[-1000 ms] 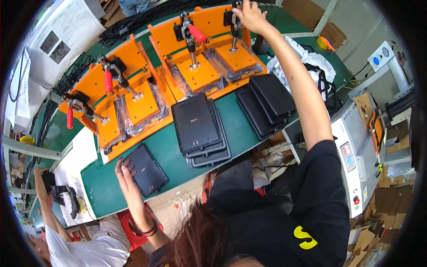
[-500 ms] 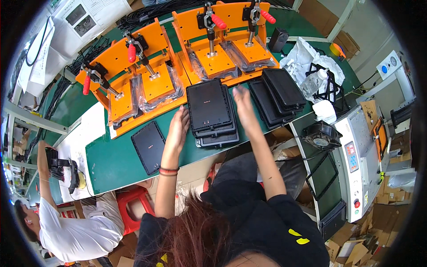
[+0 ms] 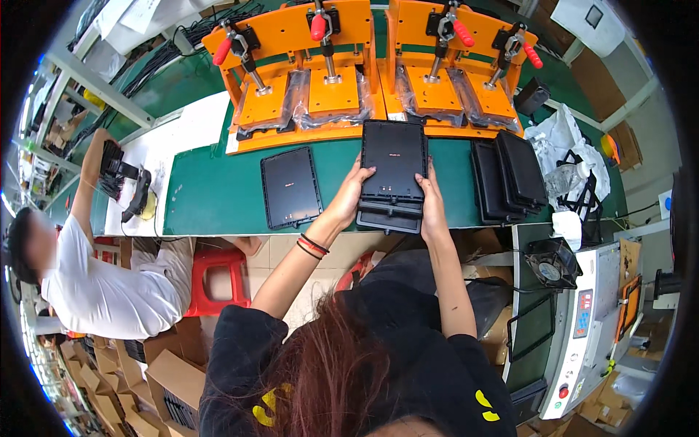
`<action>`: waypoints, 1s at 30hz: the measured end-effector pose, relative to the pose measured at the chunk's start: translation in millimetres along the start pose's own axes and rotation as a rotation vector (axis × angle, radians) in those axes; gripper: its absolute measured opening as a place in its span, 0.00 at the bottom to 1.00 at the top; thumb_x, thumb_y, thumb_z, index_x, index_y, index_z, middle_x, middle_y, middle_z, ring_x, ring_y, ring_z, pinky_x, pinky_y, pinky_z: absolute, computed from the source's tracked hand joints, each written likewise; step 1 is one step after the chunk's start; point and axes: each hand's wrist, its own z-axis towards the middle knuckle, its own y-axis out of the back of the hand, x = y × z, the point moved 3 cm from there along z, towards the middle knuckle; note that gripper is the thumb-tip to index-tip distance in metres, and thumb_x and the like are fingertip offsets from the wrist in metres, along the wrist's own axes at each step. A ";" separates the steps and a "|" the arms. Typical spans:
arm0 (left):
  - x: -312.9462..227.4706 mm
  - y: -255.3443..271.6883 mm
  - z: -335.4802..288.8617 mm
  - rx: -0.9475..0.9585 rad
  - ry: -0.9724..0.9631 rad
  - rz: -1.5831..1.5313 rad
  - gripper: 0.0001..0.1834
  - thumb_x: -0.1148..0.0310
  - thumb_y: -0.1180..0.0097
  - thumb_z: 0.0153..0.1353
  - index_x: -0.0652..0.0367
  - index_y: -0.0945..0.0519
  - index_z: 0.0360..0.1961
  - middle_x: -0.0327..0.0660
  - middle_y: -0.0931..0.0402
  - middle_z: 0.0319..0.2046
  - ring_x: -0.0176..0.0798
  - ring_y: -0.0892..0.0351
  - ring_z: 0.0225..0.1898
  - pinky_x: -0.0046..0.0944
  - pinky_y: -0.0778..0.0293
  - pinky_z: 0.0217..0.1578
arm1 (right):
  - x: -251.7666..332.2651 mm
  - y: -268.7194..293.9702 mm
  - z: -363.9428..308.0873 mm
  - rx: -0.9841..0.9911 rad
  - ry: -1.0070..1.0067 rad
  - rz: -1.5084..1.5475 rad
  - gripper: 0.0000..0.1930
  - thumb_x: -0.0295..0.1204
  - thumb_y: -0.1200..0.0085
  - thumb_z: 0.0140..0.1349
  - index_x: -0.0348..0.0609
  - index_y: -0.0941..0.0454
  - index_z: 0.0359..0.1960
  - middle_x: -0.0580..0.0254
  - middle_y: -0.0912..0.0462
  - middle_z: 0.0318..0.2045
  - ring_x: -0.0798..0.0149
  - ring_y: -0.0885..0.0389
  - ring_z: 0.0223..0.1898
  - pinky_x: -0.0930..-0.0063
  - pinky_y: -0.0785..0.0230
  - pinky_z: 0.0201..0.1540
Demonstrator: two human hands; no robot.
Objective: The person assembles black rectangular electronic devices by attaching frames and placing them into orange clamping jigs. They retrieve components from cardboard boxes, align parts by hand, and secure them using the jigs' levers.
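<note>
Between my hands stands a stack of flat black rectangular plastic covers [image 3: 394,162] near the front edge of the green table. My left hand [image 3: 352,191] is closed on the stack's left side, thumb on the top cover. From the right side my right hand [image 3: 432,195] grips it too, thumb over the edge. To the left a single black cover [image 3: 290,187] lies flat by itself. On the right sits another pile of black covers [image 3: 521,175], its upper ones askew.
Behind the stack stand orange clamping fixtures [image 3: 338,105] with red-handled toggle clamps. Right of them lie crumpled white plastic [image 3: 575,138] and a clear bottle [image 3: 566,178]. A small fan [image 3: 551,262] and a white machine [image 3: 582,320] stand nearer. A co-worker [image 3: 109,284] sits at the left.
My hands have closed in from beside the stack and now grip its sides. The stack looks more evenly aligned. The whole view has shifted, with the fixtures further right.
</note>
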 end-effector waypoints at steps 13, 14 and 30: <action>-32.4 53.0 -56.7 -0.107 -0.144 -0.201 0.35 0.68 0.55 0.62 0.58 0.54 0.68 0.42 0.34 0.55 0.34 0.30 0.51 0.33 0.30 0.50 | 30.0 -81.2 -12.4 0.248 0.256 -0.241 0.33 0.23 0.66 0.62 0.42 0.63 0.69 0.53 0.63 0.69 0.56 0.60 0.69 0.67 0.51 0.65; -44.5 57.4 -63.7 -0.176 -0.172 -0.221 0.34 0.67 0.54 0.62 0.60 0.51 0.67 0.42 0.32 0.53 0.33 0.29 0.49 0.32 0.29 0.48 | 32.8 -93.4 -10.5 0.274 0.265 -0.231 0.33 0.23 0.65 0.62 0.41 0.62 0.69 0.51 0.62 0.69 0.55 0.61 0.70 0.66 0.54 0.66; -224.0 373.8 -69.1 -0.662 -0.370 0.051 0.16 0.60 0.55 0.64 0.61 0.25 0.45 0.42 0.22 0.42 0.39 0.22 0.41 0.38 0.27 0.47 | -81.9 -436.1 116.2 0.396 0.248 -0.281 0.38 0.38 0.60 0.61 0.31 0.63 0.67 0.42 0.60 0.68 0.48 0.63 0.69 0.63 0.68 0.69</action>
